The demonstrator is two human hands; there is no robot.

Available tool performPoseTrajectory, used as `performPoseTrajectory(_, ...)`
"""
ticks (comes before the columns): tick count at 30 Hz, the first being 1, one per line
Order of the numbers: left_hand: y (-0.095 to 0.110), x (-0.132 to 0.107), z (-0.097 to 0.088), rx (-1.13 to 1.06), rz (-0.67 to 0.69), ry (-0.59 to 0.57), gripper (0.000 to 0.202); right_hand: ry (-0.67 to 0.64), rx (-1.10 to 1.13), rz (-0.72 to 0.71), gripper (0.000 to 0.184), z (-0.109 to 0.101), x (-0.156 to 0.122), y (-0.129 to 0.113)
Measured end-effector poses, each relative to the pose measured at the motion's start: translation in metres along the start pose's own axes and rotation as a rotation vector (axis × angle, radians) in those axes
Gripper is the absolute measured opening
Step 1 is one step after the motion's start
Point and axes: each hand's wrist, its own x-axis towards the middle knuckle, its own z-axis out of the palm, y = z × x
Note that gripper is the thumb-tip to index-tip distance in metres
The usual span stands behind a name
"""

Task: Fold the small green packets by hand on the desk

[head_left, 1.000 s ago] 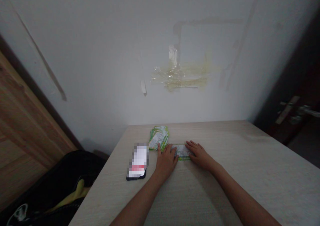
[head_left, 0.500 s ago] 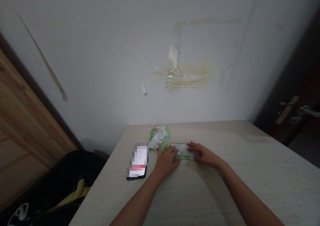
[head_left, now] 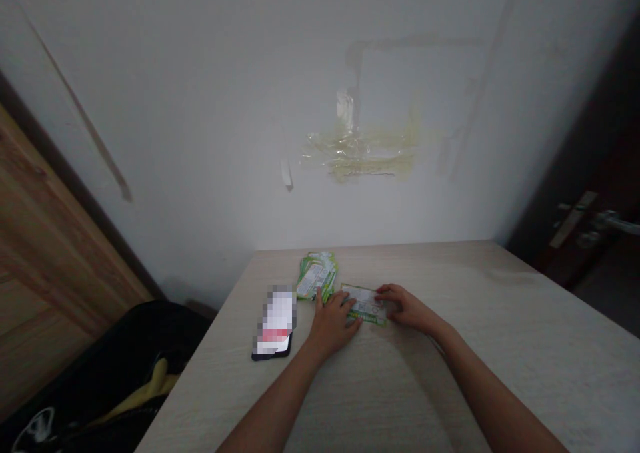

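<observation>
A flat green-and-white printed card (head_left: 367, 304) lies slightly tilted on the table between my hands; whether more than one is stacked there I cannot tell. My left hand (head_left: 333, 322) rests with its fingers spread over the card's left end, its thumb by the lower edge. One of its fingers points toward a loose pile of similar green cards (head_left: 315, 279) just behind. At the card's right end, my right hand (head_left: 406, 309) has bent fingers on the top edge and its thumb lower down, gripping that end.
Left of the hands a phone (head_left: 275, 323) with a blurred screen lies on the pale wooden table (head_left: 500, 333). A wall (head_left: 200, 139) with tape remnants stands behind the table. On the floor side at left is a dark bag (head_left: 165, 326); a door handle (head_left: 617, 221) shows at right.
The card between my hands has turned a little, its right end now lower. Both hands stay almost in place, and the view has shifted slightly.
</observation>
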Motion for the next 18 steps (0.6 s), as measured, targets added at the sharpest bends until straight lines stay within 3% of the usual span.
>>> performPoseTrajectory(4,0.005,0.000,-0.004,-0.027,0.000,-0.026,0.049,-0.024,-0.016,-0.012,0.053,-0.003,0.000,-0.005)
performPoseTrajectory(11,0.008,0.003,-0.008,-0.060,-0.064,-0.060,0.044,-0.038,-0.045,-0.027,0.053,-0.007,-0.002,-0.009)
performPoseTrajectory(18,0.007,0.003,-0.013,-0.071,-0.031,-0.114,0.041,-0.040,-0.063,-0.050,0.052,-0.008,-0.003,-0.010)
